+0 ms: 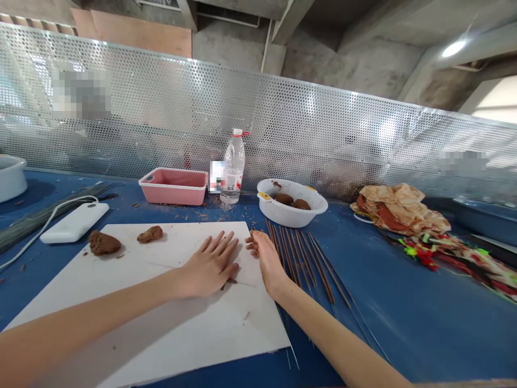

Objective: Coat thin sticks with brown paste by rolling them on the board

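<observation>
On a blue table [404, 307], a white board [238, 328] is lying directly in front of the person, apparently serving as a clean work surface. The left hand [210, 267] is resting palm down on the board, open with its fingers spread, and is gripping nothing visible. The right hand [264, 264] is sitting at the board's right edge with its fingers loosely curled; whether it is pinching anything cannot be told, as the curled fingers hide the palm. Just beside that hand, brown-coated sticks [301, 258] are lying in a loose fan on the table, their thin wire tips pointing toward the person, probably kept off the board to stay within easy reach of the right hand. A brown lump [104, 243] and a smaller lump [150, 234] are sitting near the board's far edge, away from both hands. Farther back, a white bowl [319, 207] is holding more lumps, perhaps as a nearby supply, and a pink tray [173, 186] and a water bottle [233, 167] are standing beside it. Crumpled paper [399, 207] is lying off to the right, out of the way.
</observation>
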The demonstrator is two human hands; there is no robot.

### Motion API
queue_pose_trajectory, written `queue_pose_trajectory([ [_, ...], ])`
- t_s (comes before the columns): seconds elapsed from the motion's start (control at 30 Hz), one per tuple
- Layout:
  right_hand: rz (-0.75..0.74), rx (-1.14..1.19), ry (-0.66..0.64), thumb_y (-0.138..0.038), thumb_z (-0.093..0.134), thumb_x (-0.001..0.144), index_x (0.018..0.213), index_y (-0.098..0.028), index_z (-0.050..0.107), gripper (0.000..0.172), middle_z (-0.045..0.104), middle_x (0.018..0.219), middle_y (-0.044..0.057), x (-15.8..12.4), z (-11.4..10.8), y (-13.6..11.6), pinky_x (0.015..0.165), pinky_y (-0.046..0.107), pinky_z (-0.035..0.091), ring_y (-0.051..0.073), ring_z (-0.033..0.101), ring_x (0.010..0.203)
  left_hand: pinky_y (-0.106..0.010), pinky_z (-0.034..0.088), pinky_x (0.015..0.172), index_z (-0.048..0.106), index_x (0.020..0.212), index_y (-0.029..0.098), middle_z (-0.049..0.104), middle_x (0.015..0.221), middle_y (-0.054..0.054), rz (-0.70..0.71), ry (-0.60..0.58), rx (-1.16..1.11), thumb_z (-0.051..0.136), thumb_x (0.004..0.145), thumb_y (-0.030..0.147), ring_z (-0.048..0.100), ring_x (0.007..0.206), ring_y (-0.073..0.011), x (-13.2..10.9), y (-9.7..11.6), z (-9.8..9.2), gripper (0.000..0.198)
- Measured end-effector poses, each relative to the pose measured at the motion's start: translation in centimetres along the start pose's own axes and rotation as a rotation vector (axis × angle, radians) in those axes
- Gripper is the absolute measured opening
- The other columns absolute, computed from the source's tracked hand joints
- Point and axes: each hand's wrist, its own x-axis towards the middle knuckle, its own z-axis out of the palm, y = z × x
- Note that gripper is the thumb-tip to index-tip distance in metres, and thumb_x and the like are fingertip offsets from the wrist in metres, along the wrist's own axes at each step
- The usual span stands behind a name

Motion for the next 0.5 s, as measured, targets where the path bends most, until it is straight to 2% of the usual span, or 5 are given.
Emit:
queue_pose_trajectory([
  [0.07,-0.001,-0.003,-0.005,-0.054,0.068,0.082,0.087,-0.025,0.068,0.029,0.074,0.093,0.005,0.0,0.0,0.0,0.080,0.038,0.051,0.025,0.068,0.087,-0.066,0.029,0.132,0.042,0.168,0.017,0.026,0.179,-0.017,0.032,0.031,0.012,0.038,0.114,0.039,0.017,0.167,-0.0415,0.0,-0.2,0.2,0.058],
  [0.13,-0.001,-0.005,-0.006,-0.055,0.068,0.082,0.086,-0.025,0.068,0.030,0.074,0.093,0.005,0.0,0.0,0.0,0.080,0.039,0.051,0.024,0.067,0.085,-0.065,0.029,0.132,0.046,0.166,0.020,0.029,0.179,-0.015,0.062,0.063,-0.002,0.036,0.115,0.039,0.020,0.167,-0.0392,-0.9,-0.1,0.2,0.056],
  [0.23,-0.006,-0.005,-0.007,-0.054,0.068,0.084,0.087,-0.025,0.069,0.029,0.074,0.094,0.006,-0.1,0.0,0.1,0.082,0.040,0.052,0.024,0.066,0.085,-0.060,0.028,0.136,0.045,0.166,0.027,0.034,0.178,-0.006,0.079,0.099,-0.066,0.040,0.113,0.048,0.027,0.167,-0.0335,-3.8,0.8,-0.1,0.058],
  [0.37,-0.007,-0.005,-0.011,-0.054,0.071,0.085,0.085,-0.026,0.069,0.028,0.074,0.095,0.007,0.0,0.1,0.3,0.081,0.041,0.051,0.026,0.065,0.087,-0.053,0.033,0.136,0.039,0.170,0.029,0.033,0.178,0.001,0.073,0.060,-0.083,0.049,0.109,0.052,0.032,0.165,-0.0306,-7.9,2.0,-0.9,0.065],
  [0.5,-0.010,-0.012,-0.013,-0.053,0.071,0.085,0.084,-0.027,0.068,0.027,0.071,0.092,0.006,0.1,0.3,0.3,0.079,0.040,0.050,0.025,0.064,0.084,-0.053,0.036,0.136,0.050,0.163,0.033,0.033,0.178,0.006,0.070,0.081,-0.088,0.055,0.107,0.043,0.035,0.164,-0.0309,-9.6,2.5,-1.4,0.058],
])
